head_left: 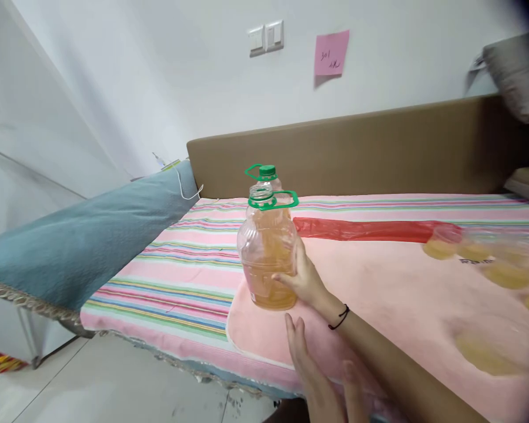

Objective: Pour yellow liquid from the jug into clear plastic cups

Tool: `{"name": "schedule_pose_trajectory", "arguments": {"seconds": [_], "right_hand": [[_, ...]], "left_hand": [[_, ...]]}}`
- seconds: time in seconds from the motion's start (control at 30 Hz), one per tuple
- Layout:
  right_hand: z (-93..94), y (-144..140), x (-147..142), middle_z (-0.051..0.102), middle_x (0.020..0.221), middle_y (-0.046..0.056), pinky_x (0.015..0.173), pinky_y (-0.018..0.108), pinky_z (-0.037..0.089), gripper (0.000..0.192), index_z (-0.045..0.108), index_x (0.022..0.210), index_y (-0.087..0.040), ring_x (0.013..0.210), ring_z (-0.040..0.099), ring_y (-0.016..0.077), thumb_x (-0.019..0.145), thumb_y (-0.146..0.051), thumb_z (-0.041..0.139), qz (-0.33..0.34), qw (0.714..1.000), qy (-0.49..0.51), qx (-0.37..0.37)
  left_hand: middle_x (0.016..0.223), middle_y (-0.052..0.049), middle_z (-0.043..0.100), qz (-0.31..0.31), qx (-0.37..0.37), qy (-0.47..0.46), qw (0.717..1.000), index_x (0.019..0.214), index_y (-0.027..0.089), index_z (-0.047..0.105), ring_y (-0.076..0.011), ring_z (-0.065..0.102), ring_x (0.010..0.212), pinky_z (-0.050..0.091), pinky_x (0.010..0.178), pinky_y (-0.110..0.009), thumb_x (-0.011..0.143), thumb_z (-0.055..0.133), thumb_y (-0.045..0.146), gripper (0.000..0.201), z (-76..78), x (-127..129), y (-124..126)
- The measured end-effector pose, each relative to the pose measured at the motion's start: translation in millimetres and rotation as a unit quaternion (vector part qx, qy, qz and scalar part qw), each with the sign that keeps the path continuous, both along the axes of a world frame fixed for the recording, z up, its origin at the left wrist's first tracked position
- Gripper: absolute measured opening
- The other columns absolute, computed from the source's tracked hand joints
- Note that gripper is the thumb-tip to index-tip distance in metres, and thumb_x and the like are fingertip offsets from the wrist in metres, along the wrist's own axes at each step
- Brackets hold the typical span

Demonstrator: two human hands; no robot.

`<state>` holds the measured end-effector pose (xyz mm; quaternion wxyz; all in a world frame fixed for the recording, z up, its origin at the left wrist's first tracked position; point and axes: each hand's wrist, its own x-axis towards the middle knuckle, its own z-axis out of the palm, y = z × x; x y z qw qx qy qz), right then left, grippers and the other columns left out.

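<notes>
A bed (167, 276) with a striped sheet carries a pink towel (379, 282), two oil bottles (268, 258), a red bag (365, 230) and a grey-blue cloth (83, 241).

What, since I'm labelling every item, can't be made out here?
Head view: rear bottle, mostly hidden by the front bottle in the right hand.
Yellow items at right: blurred.
Pink note: writing too small.
Left hand: cut off by bottom edge.

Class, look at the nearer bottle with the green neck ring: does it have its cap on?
No: the nearer bottle, held by the right hand, shows an open mouth above its green ring, while the bottle behind is capped.
</notes>
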<state>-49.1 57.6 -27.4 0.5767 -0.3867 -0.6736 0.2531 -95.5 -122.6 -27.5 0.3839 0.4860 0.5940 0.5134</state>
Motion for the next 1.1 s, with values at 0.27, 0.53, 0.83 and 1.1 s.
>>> {"name": "schedule_pose_trajectory", "arguments": {"seconds": [0.27,0.53,0.83,1.1], "right_hand": [[66.2,-59.0,71.9,0.032,0.159,0.017,0.117,0.054,0.029,0.086,0.018,0.155,-0.023,0.146,0.031,0.0304,0.087,-0.06,0.056,-0.053,0.987,-0.152,0.007],[80.1,-155.1,223.1,0.059,0.138,0.011,0.108,0.05,0.041,0.048,0.055,0.133,-0.026,0.129,0.053,0.0275,0.092,-0.049,0.054,-0.213,0.96,-0.179,0.019],[0.0,-200.1,309.6,0.073,0.101,0.013,0.089,0.045,0.051,0.036,0.07,0.093,-0.02,0.099,0.066,0.0275,0.085,-0.052,0.057,-0.325,0.945,0.015,-0.042],[-26.5,-196.7,298.7,0.077,0.087,0.011,0.081,0.041,0.055,0.028,0.072,0.081,-0.019,0.084,0.071,0.0264,0.078,-0.045,0.063,-0.281,0.948,0.075,-0.127]], "left_hand": [[0.161,-0.015,0.018,-0.003,0.109,0.036,0.993,0.15,0.017,0.016,-0.0255,0.017,0.15,0.016,0.123,-0.047,0.097,0.035,0.045,0.063,2.5,7.3,11.2],[0.128,-0.011,0.061,-0.237,0.091,0.088,0.963,0.118,0.022,0.056,-0.0264,0.053,0.126,0.036,0.112,-0.05,0.092,0.046,0.046,0.037,-8.5,15.1,24.4],[0.115,-0.01,0.069,-0.359,0.092,0.083,0.925,0.109,0.021,0.06,-0.0244,0.064,0.108,0.05,0.094,-0.044,0.085,0.055,0.034,0.027,-14.2,91.0,17.3],[0.127,-0.014,0.061,-0.316,0.105,0.066,0.941,0.127,0.019,0.043,-0.0254,0.059,0.119,0.046,0.102,-0.045,0.068,0.068,0.019,0.064,-24.0,155.6,33.7]]}}
